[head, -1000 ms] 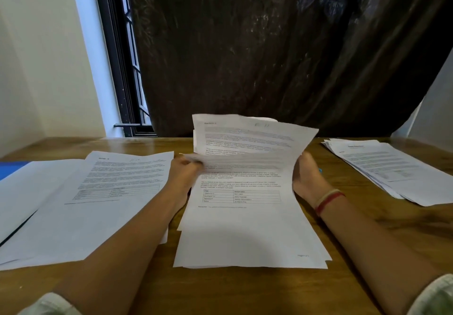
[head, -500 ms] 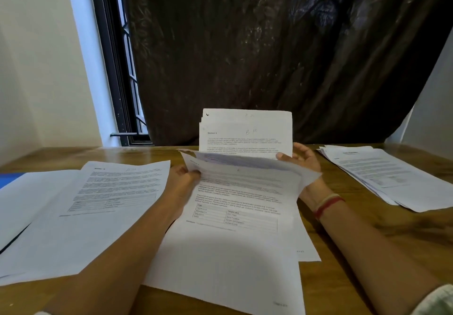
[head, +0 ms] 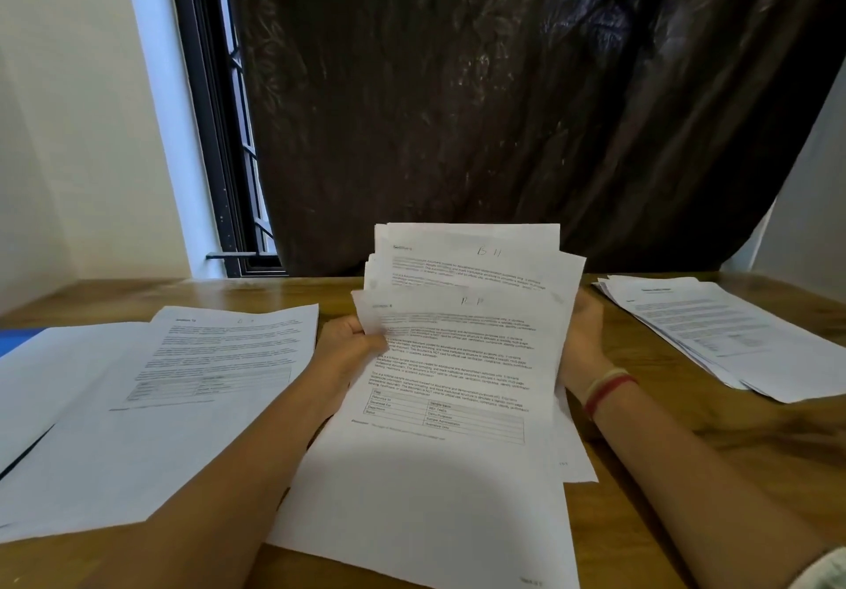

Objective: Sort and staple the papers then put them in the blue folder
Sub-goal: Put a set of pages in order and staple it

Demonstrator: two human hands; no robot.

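While the sorting is plainly in progress, the head view shows both hands raised over a wooden table (head: 686,474) with a bundle (head: 471,263) of printed papers held upright between them. The left hand (head: 348,341) pinches the front sheet (head: 458,382) at its left edge near the top, thumb on the printed face and fingers behind it. That sheet leans toward the camera, apart from the others, and its lower end lies on the table. The right hand (head: 583,336) sits against the right edge of the bundle. Its fingers go behind the paper, so I cannot tell how far they curl or whether they grip or only prop.

Handwritten marks top the front sheet and the one behind it, too blurred to read for certain.

A left pile (head: 219,350) lies flat on the table just beside the left forearm, printed sheet on top. A right pile (head: 714,327), loosely fanned, lies well apart at the far right. At the left edge a blue sliver (head: 9,339) shows from under the left pile; I take it for the folder, nearly all covered.

By my reading, the task is early to midway. Two piles are laid out, but a good number of sheets in hand are not yet dealt out. No stapler is in view and I can see no staple in either pile. Stapling and loading the folder appear to be left.
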